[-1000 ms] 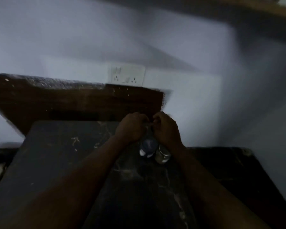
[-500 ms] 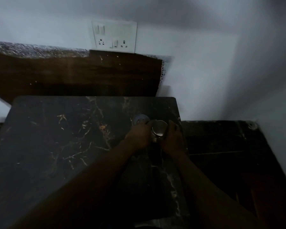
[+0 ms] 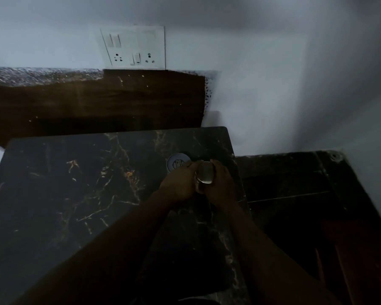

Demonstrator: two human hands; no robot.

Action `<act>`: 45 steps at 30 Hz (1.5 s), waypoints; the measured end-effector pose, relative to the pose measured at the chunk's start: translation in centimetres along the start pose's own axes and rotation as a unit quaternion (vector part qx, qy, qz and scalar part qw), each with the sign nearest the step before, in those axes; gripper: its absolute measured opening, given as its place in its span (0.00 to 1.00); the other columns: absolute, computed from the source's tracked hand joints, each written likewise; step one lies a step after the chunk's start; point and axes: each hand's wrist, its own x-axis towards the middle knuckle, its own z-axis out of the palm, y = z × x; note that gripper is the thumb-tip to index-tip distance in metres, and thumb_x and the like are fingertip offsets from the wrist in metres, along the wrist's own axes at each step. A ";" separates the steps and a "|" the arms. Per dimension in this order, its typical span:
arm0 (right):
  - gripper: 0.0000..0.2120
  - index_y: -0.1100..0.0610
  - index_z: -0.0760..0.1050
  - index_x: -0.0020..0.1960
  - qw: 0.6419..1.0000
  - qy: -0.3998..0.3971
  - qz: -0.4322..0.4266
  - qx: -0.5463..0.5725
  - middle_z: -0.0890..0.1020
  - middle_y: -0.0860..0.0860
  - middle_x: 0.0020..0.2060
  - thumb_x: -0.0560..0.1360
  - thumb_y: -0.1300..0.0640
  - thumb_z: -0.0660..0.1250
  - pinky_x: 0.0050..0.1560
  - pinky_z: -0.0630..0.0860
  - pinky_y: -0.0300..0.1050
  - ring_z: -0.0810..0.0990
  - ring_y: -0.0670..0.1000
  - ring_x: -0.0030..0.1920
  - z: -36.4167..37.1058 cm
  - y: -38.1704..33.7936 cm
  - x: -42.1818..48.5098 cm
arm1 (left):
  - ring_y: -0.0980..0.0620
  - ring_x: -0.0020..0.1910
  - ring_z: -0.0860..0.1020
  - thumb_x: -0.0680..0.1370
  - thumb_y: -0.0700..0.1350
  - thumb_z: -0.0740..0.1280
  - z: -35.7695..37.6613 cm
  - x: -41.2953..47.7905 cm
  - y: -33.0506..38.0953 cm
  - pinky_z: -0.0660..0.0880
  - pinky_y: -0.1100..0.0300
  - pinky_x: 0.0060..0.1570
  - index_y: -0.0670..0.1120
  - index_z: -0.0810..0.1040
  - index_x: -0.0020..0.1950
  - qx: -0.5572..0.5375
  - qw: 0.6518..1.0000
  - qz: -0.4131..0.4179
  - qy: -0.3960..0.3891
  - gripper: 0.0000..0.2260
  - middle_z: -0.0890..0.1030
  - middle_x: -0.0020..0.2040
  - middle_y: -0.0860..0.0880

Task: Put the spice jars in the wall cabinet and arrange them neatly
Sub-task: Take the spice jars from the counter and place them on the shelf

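Since a second ago the view has tipped down: the jars, then showing below the knuckles, now show between and beyond the hands, which stay closed as they were half a second ago. Left grip [image 3: 180, 183] and right grip [image 3: 222, 186] sit side by side near the right edge of the dark veined surface [image 3: 75, 183], both clamped on the silver-lid jar [image 3: 205, 176], left fingers curled round its left side, right fingers round its right. That jar lies squarely between the two grips, its lid facing up toward the camera and its long axis roughly upright; whether its base rests on the surface is hidden by the hands. Just beyond the left grip's fingertips stands the blue-lid jar [image 3: 178, 164], lid up, its near edge meeting or passing under those fingertips; which, the dim light does not show. Behind the surface runs a brown wood panel [image 3: 97, 102], with a white socket plate [image 3: 132, 48] on the wall above it.
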 end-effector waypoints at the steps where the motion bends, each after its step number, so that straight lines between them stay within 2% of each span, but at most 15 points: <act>1: 0.42 0.57 0.65 0.78 1.000 0.011 -0.007 0.009 0.73 0.57 0.72 0.70 0.50 0.80 0.67 0.71 0.48 0.73 0.59 0.70 -0.3 -0.3 -0.2 | 0.46 0.71 0.71 0.77 0.53 0.69 -0.5 -0.3 0.1 0.70 0.49 0.69 0.53 0.61 0.80 -0.003 1.000 0.009 0.007 0.32 0.69 0.75 0.47; 3: 0.42 0.55 0.67 0.76 0.998 0.036 -0.018 0.041 0.75 0.54 0.70 0.67 0.47 0.80 0.65 0.70 0.44 0.75 0.55 0.68 -1.1 -1.2 -0.7 | 0.46 0.70 0.72 0.76 0.51 0.70 -1.6 -1.0 0.5 0.70 0.51 0.69 0.51 0.62 0.79 -0.023 0.999 0.041 0.027 0.33 0.71 0.73 0.46; 6: 0.36 0.40 0.65 0.65 0.989 0.083 -0.022 0.119 0.76 0.45 0.60 0.61 0.38 0.77 0.59 0.80 0.49 0.79 0.49 0.59 -2.8 -3.0 -1.5 | 0.47 0.69 0.73 0.75 0.46 0.73 -3.6 -2.5 0.8 0.66 0.66 0.65 0.51 0.62 0.79 -0.043 0.992 0.092 0.070 0.35 0.73 0.72 0.45; 8: 0.33 0.31 0.63 0.59 0.982 0.108 -0.045 0.151 0.75 0.41 0.59 0.60 0.38 0.77 0.55 0.82 0.49 0.79 0.50 0.59 -3.9 -4.7 -1.9 | 0.48 0.69 0.73 0.74 0.47 0.74 -5.7 -3.6 1.2 0.69 0.62 0.65 0.56 0.57 0.81 -0.068 0.990 0.100 0.069 0.40 0.71 0.74 0.46; 11: 0.33 0.27 0.66 0.59 0.969 0.136 -0.085 0.189 0.76 0.30 0.57 0.60 0.39 0.79 0.50 0.80 0.33 0.80 0.42 0.59 -5.2 -8.4 -2.3 | 0.48 0.69 0.74 0.73 0.49 0.76 -9.3 -5.0 2.1 0.73 0.53 0.67 0.58 0.53 0.82 -0.102 0.985 0.115 0.081 0.43 0.70 0.75 0.46; 13: 0.32 0.27 0.68 0.60 0.963 0.138 -0.117 0.198 0.77 0.29 0.58 0.62 0.38 0.79 0.49 0.77 0.27 0.79 0.35 0.58 -5.8 -11.1 -2.7 | 0.53 0.67 0.74 0.74 0.51 0.74 -11.8 -6.1 2.6 0.74 0.57 0.65 0.59 0.54 0.81 -0.125 0.974 0.142 0.123 0.41 0.70 0.74 0.50; 15: 0.32 0.28 0.67 0.63 0.961 0.134 -0.135 0.199 0.77 0.33 0.60 0.64 0.39 0.79 0.53 0.77 0.31 0.79 0.37 0.59 -6.4 -14.0 -3.2 | 0.58 0.66 0.74 0.72 0.57 0.72 -14.4 -7.7 2.8 0.75 0.59 0.63 0.66 0.54 0.79 -0.141 0.964 0.156 0.161 0.40 0.71 0.73 0.55; 19: 0.33 0.40 0.68 0.72 0.943 0.104 -0.209 0.238 0.75 0.31 0.64 0.71 0.46 0.77 0.54 0.75 0.27 0.75 0.31 0.62 -6.8 -22.0 -4.4 | 0.60 0.67 0.74 0.71 0.57 0.76 -20.6 -11.4 1.7 0.77 0.51 0.64 0.64 0.58 0.78 -0.162 0.939 0.172 0.250 0.40 0.72 0.72 0.59; 24: 0.30 0.45 0.70 0.70 0.898 0.155 -0.321 0.259 0.77 0.42 0.65 0.72 0.51 0.78 0.57 0.79 0.37 0.78 0.42 0.63 -6.8 -34.3 -6.0 | 0.61 0.60 0.79 0.73 0.58 0.75 -29.9 -16.5 1.4 0.81 0.53 0.54 0.65 0.62 0.76 -0.155 0.891 0.191 0.380 0.35 0.77 0.66 0.62; 28: 0.31 0.39 0.69 0.71 0.851 0.159 -0.403 0.297 0.76 0.37 0.67 0.71 0.43 0.76 0.55 0.80 0.36 0.78 0.38 0.62 -7.5 -43.9 -7.3 | 0.59 0.55 0.81 0.73 0.56 0.76 -37.7 -20.5 2.2 0.82 0.59 0.48 0.64 0.64 0.76 -0.123 0.844 0.222 0.473 0.34 0.78 0.64 0.63; 31: 0.33 0.42 0.68 0.73 0.813 0.181 -0.457 0.313 0.75 0.40 0.68 0.71 0.40 0.74 0.56 0.80 0.38 0.78 0.40 0.63 -8.6 -50.1 -7.8 | 0.62 0.53 0.82 0.72 0.58 0.74 -43.2 -22.7 3.3 0.81 0.63 0.46 0.65 0.64 0.75 -0.094 0.809 0.240 0.529 0.34 0.78 0.62 0.64; 35: 0.33 0.45 0.69 0.74 0.788 0.220 -0.507 0.272 0.75 0.43 0.65 0.73 0.39 0.73 0.54 0.80 0.34 0.78 0.42 0.62 -10.8 -57.4 -7.2 | 0.61 0.50 0.82 0.72 0.59 0.72 -49.8 -24.4 4.3 0.83 0.56 0.44 0.69 0.63 0.74 -0.075 0.785 0.234 0.568 0.33 0.78 0.62 0.64; 39: 0.32 0.43 0.69 0.73 0.801 0.229 -0.507 0.220 0.76 0.40 0.62 0.72 0.39 0.73 0.52 0.76 0.30 0.78 0.36 0.56 -12.7 -62.8 -4.9 | 0.57 0.50 0.82 0.74 0.58 0.71 -55.2 -23.8 4.3 0.83 0.48 0.46 0.69 0.61 0.73 -0.055 0.782 0.187 0.593 0.31 0.79 0.63 0.59; 43: 0.30 0.45 0.69 0.68 0.840 0.203 -0.471 0.176 0.80 0.44 0.57 0.72 0.39 0.75 0.52 0.83 0.49 0.82 0.45 0.50 -12.8 -65.1 -1.8 | 0.52 0.50 0.82 0.72 0.62 0.68 -57.9 -21.6 3.4 0.81 0.47 0.49 0.63 0.57 0.75 -0.041 0.806 0.118 0.579 0.35 0.79 0.63 0.54; 45: 0.26 0.46 0.70 0.63 0.846 0.200 -0.459 0.183 0.80 0.43 0.54 0.71 0.40 0.76 0.51 0.83 0.51 0.83 0.46 0.49 -12.4 -65.3 -0.5 | 0.50 0.50 0.82 0.69 0.63 0.69 -58.3 -20.3 2.9 0.81 0.47 0.50 0.60 0.57 0.73 -0.054 0.810 0.096 0.576 0.36 0.79 0.64 0.52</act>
